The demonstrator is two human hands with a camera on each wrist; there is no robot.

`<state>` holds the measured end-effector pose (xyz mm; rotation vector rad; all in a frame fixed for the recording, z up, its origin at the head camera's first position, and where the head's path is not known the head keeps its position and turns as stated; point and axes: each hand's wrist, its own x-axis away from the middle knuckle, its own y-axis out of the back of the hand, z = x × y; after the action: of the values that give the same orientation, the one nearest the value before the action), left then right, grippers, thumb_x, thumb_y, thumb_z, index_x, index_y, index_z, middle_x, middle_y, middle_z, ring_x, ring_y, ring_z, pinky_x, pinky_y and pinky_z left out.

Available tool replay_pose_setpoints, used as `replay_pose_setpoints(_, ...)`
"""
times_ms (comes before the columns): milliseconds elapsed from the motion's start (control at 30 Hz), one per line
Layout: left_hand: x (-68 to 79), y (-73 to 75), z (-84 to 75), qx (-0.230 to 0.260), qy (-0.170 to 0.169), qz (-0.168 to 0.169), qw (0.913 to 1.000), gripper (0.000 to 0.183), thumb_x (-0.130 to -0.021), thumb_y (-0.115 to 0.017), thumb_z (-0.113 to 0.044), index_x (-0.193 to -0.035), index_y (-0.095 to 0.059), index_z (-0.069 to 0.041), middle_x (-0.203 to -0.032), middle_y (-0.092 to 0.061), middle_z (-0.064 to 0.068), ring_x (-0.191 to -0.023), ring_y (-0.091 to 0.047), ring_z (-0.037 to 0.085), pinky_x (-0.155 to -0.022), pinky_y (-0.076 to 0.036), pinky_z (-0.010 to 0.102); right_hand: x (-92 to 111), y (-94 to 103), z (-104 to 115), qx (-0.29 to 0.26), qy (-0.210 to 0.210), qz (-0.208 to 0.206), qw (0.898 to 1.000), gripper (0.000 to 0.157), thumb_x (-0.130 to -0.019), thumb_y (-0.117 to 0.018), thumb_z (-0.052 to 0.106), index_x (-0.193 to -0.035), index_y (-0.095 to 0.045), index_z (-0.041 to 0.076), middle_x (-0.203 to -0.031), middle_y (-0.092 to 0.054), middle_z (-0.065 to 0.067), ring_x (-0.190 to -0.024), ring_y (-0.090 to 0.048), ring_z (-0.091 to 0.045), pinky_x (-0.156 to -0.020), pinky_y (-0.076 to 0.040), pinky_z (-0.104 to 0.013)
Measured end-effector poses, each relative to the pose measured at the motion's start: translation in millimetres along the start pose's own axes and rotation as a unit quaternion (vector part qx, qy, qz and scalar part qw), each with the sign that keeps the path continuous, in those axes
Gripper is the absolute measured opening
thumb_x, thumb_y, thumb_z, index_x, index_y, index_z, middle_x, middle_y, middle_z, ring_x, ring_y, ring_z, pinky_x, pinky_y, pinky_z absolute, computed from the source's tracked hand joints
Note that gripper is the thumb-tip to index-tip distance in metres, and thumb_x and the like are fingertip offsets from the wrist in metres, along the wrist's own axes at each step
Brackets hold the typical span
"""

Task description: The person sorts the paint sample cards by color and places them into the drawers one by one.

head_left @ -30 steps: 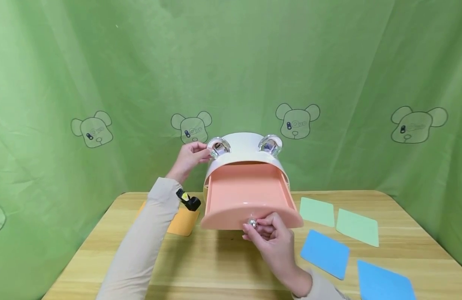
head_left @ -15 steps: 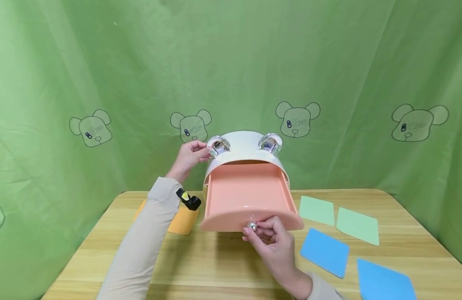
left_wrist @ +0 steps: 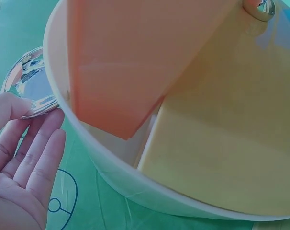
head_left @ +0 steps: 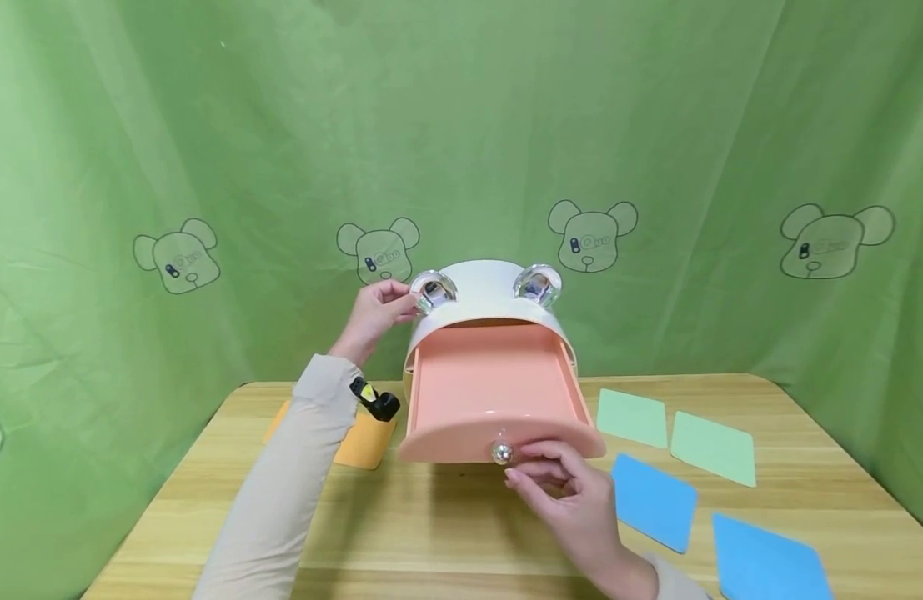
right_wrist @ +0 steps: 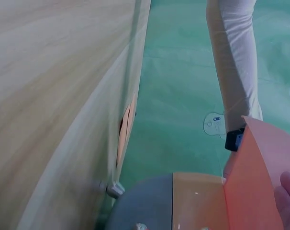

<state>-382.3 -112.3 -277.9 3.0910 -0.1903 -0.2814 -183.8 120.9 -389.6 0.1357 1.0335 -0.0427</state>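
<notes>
A white rounded storage box (head_left: 485,287) with shiny silver eyes stands on the table, its pink drawer (head_left: 499,367) pulled out with nothing in it. My left hand (head_left: 373,318) pinches the rim of the left silver eye (left_wrist: 35,88), thumb in front and fingers behind. Just right of the drawer's silver knob (head_left: 502,452), my right hand (head_left: 574,500) is off it, fingers loosely bent and holding nothing. Below the pink drawer, the left wrist view shows a closed yellow drawer front (left_wrist: 226,129). A grey front (right_wrist: 147,201) sits under that in the right wrist view.
Two green cards (head_left: 632,417) and two blue cards (head_left: 654,502) lie on the wooden table (head_left: 431,542) to the right. Orange cards (head_left: 367,442) are partly hidden under my left forearm. A green curtain (head_left: 461,125) with bear drawings hangs behind.
My right hand has let go of the knob and moved slightly right and down. The drawer stays out, and my left hand keeps its place on the silver eye.
</notes>
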Motion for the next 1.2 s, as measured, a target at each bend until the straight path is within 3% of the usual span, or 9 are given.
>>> replay_pose_setpoints(133,-0.2,1.6,0.3,0.000,-0.004,-0.002,1.0000,0.011,-0.085,-0.063,0.000,-0.095,-0.060,-0.002,-0.087,-0.067,0.004,-0.096,-0.064,0.033,-0.078,-0.057,0.026,-0.5,14.3,2.2,0.001,0.005,0.017,1.000,0.033,-0.064,-0.071,-0.022,-0.093,-0.063,-0.006,-0.076,-0.070,-0.011,-0.072,-0.069,-0.006,-0.061,-0.058,-0.020)
replay_pose_setpoints(400,1.2,0.6,0.0,0.002,-0.005,0.000,1.0000,0.010,-0.086,-0.063,0.000,-0.094,-0.061,-0.003,-0.086,-0.067,0.003,-0.097,-0.063,0.035,-0.079,-0.057,0.026,-6.3,57.2,-2.2,-0.022,-0.023,0.050,0.998,0.030,-0.065,-0.069,-0.024,-0.086,-0.066,-0.002,-0.081,-0.071,-0.004,-0.070,-0.067,-0.005,-0.059,-0.056,-0.016)
replay_pose_setpoints(533,1.3,-0.5,1.1,0.001,-0.009,0.000,1.0000,0.009,-0.086,-0.063,0.000,-0.094,-0.061,-0.003,-0.087,-0.067,0.004,-0.089,-0.065,0.027,-0.086,-0.056,0.033,-8.9,83.1,-11.7,-0.036,0.006,0.055,0.998,0.031,-0.063,-0.067,-0.027,-0.085,-0.066,-0.004,-0.078,-0.070,-0.004,-0.066,-0.066,-0.007,-0.057,-0.054,-0.015)
replay_pose_setpoints(667,-0.1,-2.3,2.9,-0.001,-0.012,0.003,0.9999,0.009,-0.086,-0.063,0.000,-0.094,-0.061,-0.002,-0.087,-0.067,0.004,-0.081,-0.065,0.019,-0.088,-0.055,0.036,-8.2,113.3,-16.1,-0.020,0.013,0.089,0.996,0.031,-0.065,-0.069,-0.024,-0.084,-0.067,0.000,-0.075,-0.069,-0.004,-0.064,-0.063,-0.007,-0.051,-0.051,-0.015)
replay_pose_setpoints(833,-0.3,-4.4,4.0,-0.001,-0.015,0.005,0.9999,0.010,-0.086,-0.063,-0.001,-0.096,-0.061,-0.001,-0.086,-0.067,0.004,-0.078,-0.065,0.016,-0.081,-0.057,0.028,-7.3,155.5,-23.7,-0.004,-0.054,0.140,0.989,0.034,-0.068,-0.062,-0.027,-0.087,-0.066,0.001,-0.077,-0.069,-0.005,-0.066,-0.065,-0.011,-0.050,-0.052,-0.018)
replay_pose_setpoints(933,0.9,-4.4,4.1,-0.001,-0.015,0.003,0.9999,0.011,-0.086,-0.062,-0.001,-0.096,-0.061,-0.001,-0.086,-0.067,0.003,-0.078,-0.064,0.016,-0.079,-0.057,0.027,-6.9,178.6,-28.7,0.077,-0.120,0.159,0.977,0.030,-0.074,-0.063,-0.022,-0.088,-0.066,0.004,-0.079,-0.069,-0.003,-0.069,-0.066,-0.011,-0.057,-0.054,-0.018)
replay_pose_setpoints(1067,2.2,-3.5,3.7,0.000,-0.013,0.003,0.9999,0.010,-0.086,-0.062,-0.001,-0.096,-0.060,-0.002,-0.086,-0.067,0.003,-0.081,-0.065,0.019,-0.086,-0.056,0.034,-7.2,207.5,-40.0,0.191,-0.188,0.181,0.946,0.019,-0.082,-0.065,-0.007,-0.093,-0.066,0.008,-0.086,-0.069,0.001,-0.077,-0.064,-0.005,-0.064,-0.052,-0.015)
replay_pose_setpoints(1200,2.8,-2.2,2.1,0.003,-0.017,-0.003,0.9998,0.011,-0.086,-0.062,-0.001,-0.096,-0.060,-0.002,-0.088,-0.066,0.005,-0.092,-0.064,0.031,-0.094,-0.051,0.043,-11.3,243.0,-60.6,0.248,-0.233,0.215,0.915,0.016,-0.089,-0.063,0.005,-0.104,-0.065,0.009,-0.099,-0.066,0.013,-0.085,-0.060,0.002,-0.068,-0.050,-0.014)
